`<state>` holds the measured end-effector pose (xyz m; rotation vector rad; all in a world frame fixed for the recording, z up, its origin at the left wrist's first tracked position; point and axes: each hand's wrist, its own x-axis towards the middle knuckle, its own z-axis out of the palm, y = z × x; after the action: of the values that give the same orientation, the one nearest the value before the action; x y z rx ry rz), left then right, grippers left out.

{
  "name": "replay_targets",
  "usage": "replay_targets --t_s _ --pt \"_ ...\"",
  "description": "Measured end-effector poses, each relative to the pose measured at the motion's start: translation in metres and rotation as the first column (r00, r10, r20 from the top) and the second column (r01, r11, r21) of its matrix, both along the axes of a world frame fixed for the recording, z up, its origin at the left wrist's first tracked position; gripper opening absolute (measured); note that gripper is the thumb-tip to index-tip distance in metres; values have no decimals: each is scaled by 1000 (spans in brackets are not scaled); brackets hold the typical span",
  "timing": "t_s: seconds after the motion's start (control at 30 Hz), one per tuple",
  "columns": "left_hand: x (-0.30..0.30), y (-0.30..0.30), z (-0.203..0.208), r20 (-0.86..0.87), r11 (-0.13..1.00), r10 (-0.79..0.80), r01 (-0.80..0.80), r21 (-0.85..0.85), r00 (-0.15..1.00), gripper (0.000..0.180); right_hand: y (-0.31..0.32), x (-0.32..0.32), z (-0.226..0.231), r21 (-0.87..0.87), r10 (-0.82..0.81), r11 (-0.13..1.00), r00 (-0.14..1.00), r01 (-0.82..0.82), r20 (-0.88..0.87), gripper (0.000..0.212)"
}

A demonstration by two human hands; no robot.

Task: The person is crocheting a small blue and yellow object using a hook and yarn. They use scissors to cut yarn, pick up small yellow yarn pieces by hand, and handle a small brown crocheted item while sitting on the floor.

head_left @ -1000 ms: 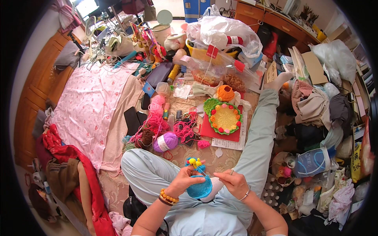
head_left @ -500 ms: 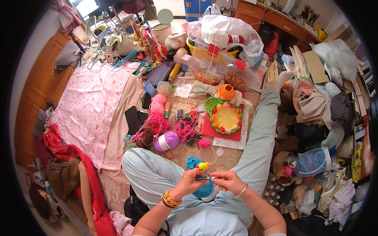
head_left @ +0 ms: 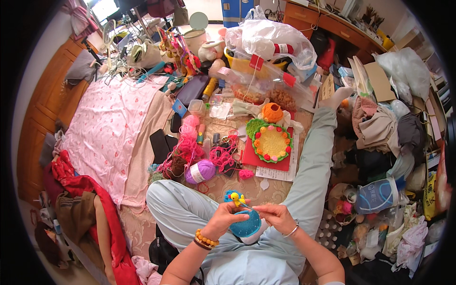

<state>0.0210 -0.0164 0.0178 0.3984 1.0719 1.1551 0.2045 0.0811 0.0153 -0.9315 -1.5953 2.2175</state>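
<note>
My left hand [head_left: 223, 219] is closed at the front of my lap, pinching a small yellow crocheted figure [head_left: 235, 197] that stands up above its fingers. A round blue crocheted piece [head_left: 246, 226] with pale dots hangs just below the fingertips, above something white. Blue yarn [head_left: 229, 195] shows behind the figure. My right hand [head_left: 278, 219] is closed, its fingertips close to the left ones. Between them runs a thin stick-like tool [head_left: 248, 207], perhaps a crochet hook, pinched by the right fingers; its tip is too small to make out.
Ahead lie a purple yarn ball [head_left: 200, 171], tangled pink yarn [head_left: 222, 153], dark phones [head_left: 162, 145] and a yellow crocheted round [head_left: 273, 143] with a flowered green rim on a red folder [head_left: 251, 156]. Clothes and bags crowd the right; a pink cloth [head_left: 114, 123] covers the left.
The yellow figure has turned and shifted slightly left within my left fingers. More of the blue piece shows below. My right hand has moved only a little.
</note>
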Motion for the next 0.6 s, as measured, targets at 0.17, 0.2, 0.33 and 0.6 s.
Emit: replay_targets --t_s 0.17,0.2,0.33,0.6 --pt "0 1 3 140 996 32 -20 -85 990 45 10 2 14 449 161 878 986 -165 47 35" --pt "0 1 2 140 996 32 -20 -86 990 45 10 2 14 448 161 879 986 -165 48 35" --pt "3 4 8 59 999 28 -25 -47 998 44 8 3 8 416 155 897 988 -150 21 34" --pt "7 4 -1 -76 999 29 -28 20 997 48 6 0 18 513 161 834 979 -202 124 32"
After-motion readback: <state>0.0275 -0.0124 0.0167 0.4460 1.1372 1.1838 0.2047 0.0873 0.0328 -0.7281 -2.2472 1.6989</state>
